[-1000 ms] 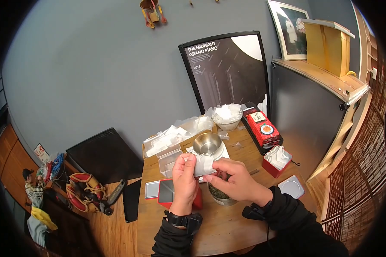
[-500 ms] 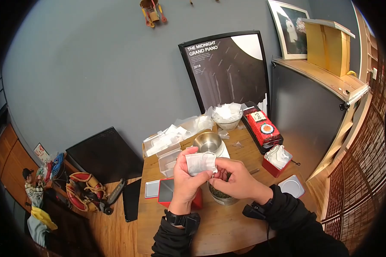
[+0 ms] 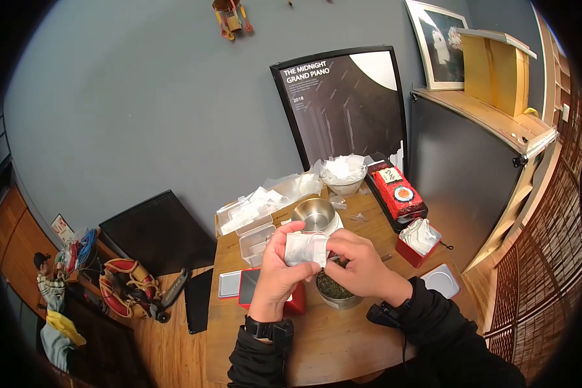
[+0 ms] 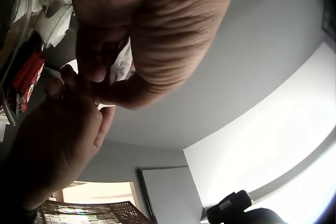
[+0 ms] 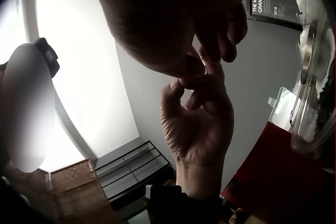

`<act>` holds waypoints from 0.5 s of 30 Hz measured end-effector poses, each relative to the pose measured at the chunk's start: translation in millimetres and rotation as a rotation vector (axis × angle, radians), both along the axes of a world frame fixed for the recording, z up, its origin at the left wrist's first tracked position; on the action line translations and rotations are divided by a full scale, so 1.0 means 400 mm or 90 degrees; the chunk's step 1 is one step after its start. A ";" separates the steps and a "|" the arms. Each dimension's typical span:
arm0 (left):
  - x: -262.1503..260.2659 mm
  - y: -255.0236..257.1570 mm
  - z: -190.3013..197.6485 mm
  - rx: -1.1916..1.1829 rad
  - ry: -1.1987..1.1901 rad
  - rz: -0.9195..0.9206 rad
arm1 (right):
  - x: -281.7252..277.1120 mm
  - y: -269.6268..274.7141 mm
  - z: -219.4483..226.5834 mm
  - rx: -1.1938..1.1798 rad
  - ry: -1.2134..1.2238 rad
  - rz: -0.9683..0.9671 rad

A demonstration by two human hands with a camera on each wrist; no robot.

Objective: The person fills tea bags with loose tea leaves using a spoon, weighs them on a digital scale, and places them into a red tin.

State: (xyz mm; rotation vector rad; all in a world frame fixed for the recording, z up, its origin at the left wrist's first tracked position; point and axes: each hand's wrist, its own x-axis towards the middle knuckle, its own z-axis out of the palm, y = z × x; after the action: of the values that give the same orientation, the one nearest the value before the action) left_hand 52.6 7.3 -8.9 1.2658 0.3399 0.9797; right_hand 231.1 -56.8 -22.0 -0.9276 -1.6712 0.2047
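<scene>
A white tea bag (image 3: 304,247) is held up between both hands in the head view. My left hand (image 3: 278,275) has its fingers behind the bag and its thumb along the lower edge. At the bag's right end, my right hand (image 3: 365,266) pinches the edge with thumb and fingertips. Below the hands stands a round container (image 3: 341,304) of dark dried leaves (image 3: 335,286), partly covered by the right hand. In the left wrist view, a strip of the tea bag (image 4: 122,64) shows between the fingers; both hands (image 5: 202,116) meet fingertip to fingertip in the right wrist view.
Behind the hands, a steel bowl (image 3: 314,212) sits on a white base. Clear plastic boxes (image 3: 251,249) and a white bowl (image 3: 344,189) of white bags line the back. An open red tin (image 3: 297,302) stands left, a red tin (image 3: 410,257) with white material right, beside a lid (image 3: 441,282).
The left hand has shifted from pinching the tea bag with its thumb on top to supporting it from behind, the bag turned face-up. The right hand keeps its pinch at the bag's end.
</scene>
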 end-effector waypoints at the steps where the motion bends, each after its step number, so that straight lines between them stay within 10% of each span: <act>1: -0.004 0.007 -0.003 -0.004 0.003 -0.018 | -0.001 -0.003 0.003 -0.001 0.001 0.000; 15: 0.019 0.004 -0.021 0.107 -0.056 -0.010 | 0.001 0.009 -0.012 -0.088 0.305 0.096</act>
State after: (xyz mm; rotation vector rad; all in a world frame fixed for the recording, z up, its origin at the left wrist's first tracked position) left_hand 60.1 9.0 -17.5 1.3699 0.1813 1.0648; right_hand 231.4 -53.3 -26.8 -0.7775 -1.2903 0.6025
